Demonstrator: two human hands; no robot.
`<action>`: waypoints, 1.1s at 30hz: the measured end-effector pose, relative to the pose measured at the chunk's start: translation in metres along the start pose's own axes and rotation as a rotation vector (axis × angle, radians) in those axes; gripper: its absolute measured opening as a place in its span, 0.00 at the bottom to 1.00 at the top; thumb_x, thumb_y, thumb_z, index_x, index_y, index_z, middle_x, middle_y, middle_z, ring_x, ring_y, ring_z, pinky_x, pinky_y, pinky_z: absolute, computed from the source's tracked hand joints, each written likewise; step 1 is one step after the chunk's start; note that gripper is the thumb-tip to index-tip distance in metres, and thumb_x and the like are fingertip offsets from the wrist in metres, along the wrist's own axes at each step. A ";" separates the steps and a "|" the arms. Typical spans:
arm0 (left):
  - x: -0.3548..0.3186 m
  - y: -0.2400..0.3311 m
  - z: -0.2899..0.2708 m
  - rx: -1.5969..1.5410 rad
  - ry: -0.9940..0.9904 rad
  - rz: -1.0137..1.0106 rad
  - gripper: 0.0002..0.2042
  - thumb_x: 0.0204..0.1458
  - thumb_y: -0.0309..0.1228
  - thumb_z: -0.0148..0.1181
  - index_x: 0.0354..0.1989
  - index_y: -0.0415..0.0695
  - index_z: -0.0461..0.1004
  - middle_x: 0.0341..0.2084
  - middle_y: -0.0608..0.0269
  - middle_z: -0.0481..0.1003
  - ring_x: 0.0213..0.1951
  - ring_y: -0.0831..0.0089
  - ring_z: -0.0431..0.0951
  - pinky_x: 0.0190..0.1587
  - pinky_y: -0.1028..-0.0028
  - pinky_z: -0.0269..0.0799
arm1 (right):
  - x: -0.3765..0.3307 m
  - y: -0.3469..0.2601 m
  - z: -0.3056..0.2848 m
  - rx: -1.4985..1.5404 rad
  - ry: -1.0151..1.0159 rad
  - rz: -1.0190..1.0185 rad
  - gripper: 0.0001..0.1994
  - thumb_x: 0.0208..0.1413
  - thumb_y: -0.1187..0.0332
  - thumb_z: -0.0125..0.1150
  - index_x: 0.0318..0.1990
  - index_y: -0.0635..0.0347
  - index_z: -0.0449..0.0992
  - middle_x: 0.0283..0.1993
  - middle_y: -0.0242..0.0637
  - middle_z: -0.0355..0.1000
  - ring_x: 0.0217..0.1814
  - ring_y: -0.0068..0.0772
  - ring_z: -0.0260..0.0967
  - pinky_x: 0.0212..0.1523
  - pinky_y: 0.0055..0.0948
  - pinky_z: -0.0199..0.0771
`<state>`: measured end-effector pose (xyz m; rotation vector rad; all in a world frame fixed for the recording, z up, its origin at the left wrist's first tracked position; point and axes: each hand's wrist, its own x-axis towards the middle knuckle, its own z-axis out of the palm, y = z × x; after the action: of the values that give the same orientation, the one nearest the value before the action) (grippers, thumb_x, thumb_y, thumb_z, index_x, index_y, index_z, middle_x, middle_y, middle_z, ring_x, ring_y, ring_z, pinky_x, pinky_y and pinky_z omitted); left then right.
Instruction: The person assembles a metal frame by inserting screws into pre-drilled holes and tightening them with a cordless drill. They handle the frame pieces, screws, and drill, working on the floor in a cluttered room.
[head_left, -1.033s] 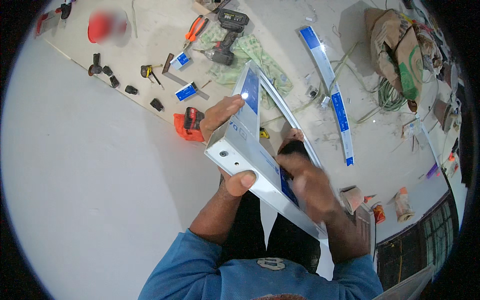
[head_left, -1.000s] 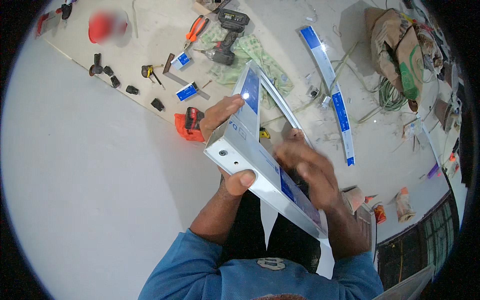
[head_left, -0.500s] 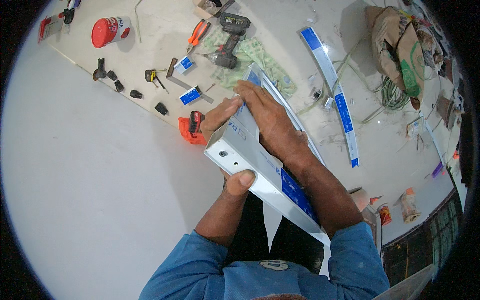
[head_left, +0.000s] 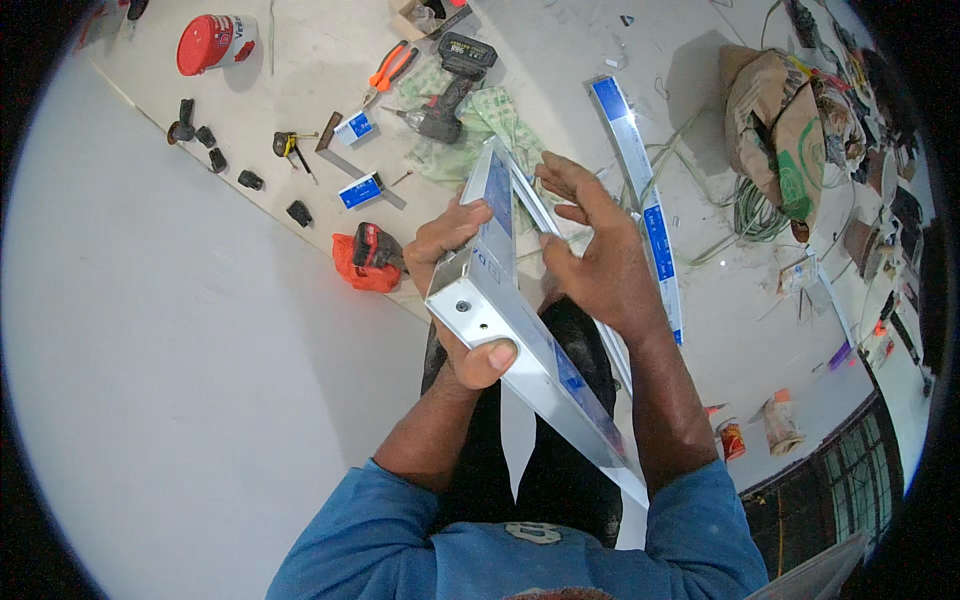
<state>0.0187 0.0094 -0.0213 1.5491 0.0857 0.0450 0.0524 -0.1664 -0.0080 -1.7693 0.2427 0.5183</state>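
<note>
A white metal profile frame (head_left: 530,345) with blue protective film is tilted in front of me over my lap. Its near end face shows a screw (head_left: 462,307) and a small hole below it. My left hand (head_left: 447,233) is closed round this corner, fingers over the far side and thumb on the near face. To the right of the frame hovers my right hand (head_left: 612,255), its fingers apart and nothing in it. A second arm of the frame (head_left: 495,190) runs away from me, and a strip of white film (head_left: 517,440) hangs below.
A cordless drill (head_left: 450,90) lies on a green cloth, near orange-handled pliers (head_left: 390,68). A red battery pack (head_left: 372,250), tape measure (head_left: 288,147) and square (head_left: 330,140) are at left. Rightward are a long profile (head_left: 650,215), coiled cable (head_left: 760,212) and paper bag (head_left: 765,110). A red-lidded bucket (head_left: 200,45) lies far left.
My right hand has come off the frame's corner and moved to the right, its fingers spreading. My left hand keeps its hold. The view has shifted slightly.
</note>
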 end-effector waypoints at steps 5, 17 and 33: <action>0.002 -0.003 0.002 -0.039 0.000 0.062 0.48 0.45 0.67 0.66 0.64 0.39 0.64 0.60 0.41 0.69 0.68 0.47 0.68 0.78 0.38 0.48 | 0.034 0.006 -0.003 0.248 0.040 0.137 0.28 0.62 0.80 0.65 0.70 0.71 0.71 0.67 0.55 0.78 0.70 0.42 0.78 0.68 0.40 0.81; 0.002 -0.010 0.002 -0.063 0.002 0.134 0.47 0.46 0.62 0.69 0.64 0.36 0.65 0.58 0.41 0.70 0.65 0.47 0.70 0.72 0.44 0.58 | -0.042 -0.076 0.003 0.067 -0.067 0.039 0.20 0.77 0.62 0.57 0.64 0.67 0.82 0.66 0.55 0.78 0.70 0.43 0.76 0.70 0.46 0.75; -0.011 -0.008 -0.008 -0.033 0.018 0.086 0.45 0.44 0.61 0.66 0.64 0.37 0.68 0.59 0.39 0.73 0.67 0.41 0.71 0.77 0.34 0.47 | 0.047 -0.009 0.008 0.179 -0.047 0.389 0.22 0.76 0.54 0.60 0.59 0.69 0.83 0.58 0.49 0.83 0.61 0.43 0.81 0.63 0.41 0.80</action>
<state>0.0068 0.0163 -0.0295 1.5194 0.0329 0.1279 0.0957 -0.1517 -0.0231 -1.5377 0.5895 0.7893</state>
